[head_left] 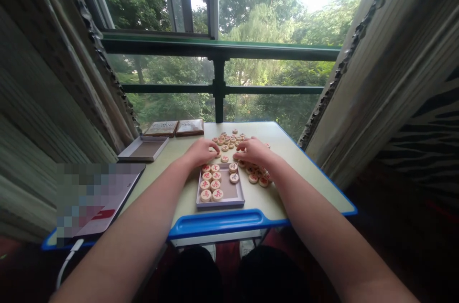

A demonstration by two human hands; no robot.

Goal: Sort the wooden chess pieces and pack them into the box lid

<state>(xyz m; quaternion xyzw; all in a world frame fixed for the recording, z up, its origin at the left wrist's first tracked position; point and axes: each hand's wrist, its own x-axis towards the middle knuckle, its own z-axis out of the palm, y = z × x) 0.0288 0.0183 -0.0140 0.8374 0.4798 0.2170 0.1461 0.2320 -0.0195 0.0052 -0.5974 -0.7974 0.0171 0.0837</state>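
My left hand point(201, 152) is behind the left part of a shallow box point(233, 193), fingers curled and closed on a Chinese chess piece at the fingertips. Opposite it, my right hand point(254, 151) has its fingers closed on another Chinese chess piece point(235, 156). Inside the box, red-marked pieces point(215, 176) stand in two columns on the left. Two dark-marked pieces point(234, 178) sit at its back right. Between my hands, a red-marked piece point(224, 159) lies on the table. My fingers partly cover both held pieces.
Loose pieces point(229, 140) lie behind my hands, and more point(253, 178) lie beside my right wrist. A shallow tray point(143, 148), two flat boxes point(190, 127) and a laptop point(118, 198) occupy the left side. The table point(308, 188) has a blue rim below a window.
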